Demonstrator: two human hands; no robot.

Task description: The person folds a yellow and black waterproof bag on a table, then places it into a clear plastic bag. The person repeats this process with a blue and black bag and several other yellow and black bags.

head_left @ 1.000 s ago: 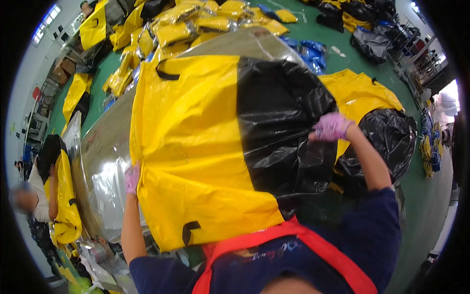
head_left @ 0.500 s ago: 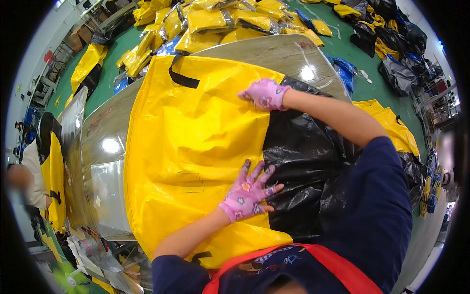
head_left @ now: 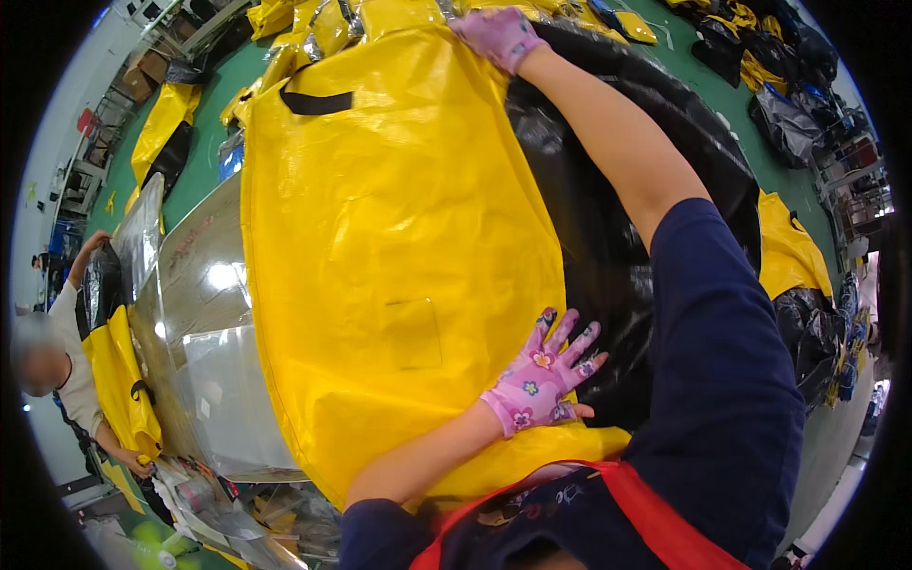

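A big yellow-and-black plastic bag lies spread before me, its yellow part on the left and its shiny black part on the right. A black strap handle shows near its far left corner. My left hand, in a pink flowered glove, rests flat with spread fingers near the yellow-black seam on the near side. Far out, my right hand, gloved alike, is closed on the bag's far edge by the seam. Its fingertips are partly hidden. A stitched square outline shows on the yellow part.
Beneath the bag stands a table with a clear-covered top. Packed yellow bundles are heaped beyond it. At the left, another person handles a similar yellow-and-black bag. More bags lie on the green floor at the right.
My right hand has reached farther away, and the bag's far edge has moved with it, covering the table's far side. The left hand has shifted right, still spread. The other person's arms now show.
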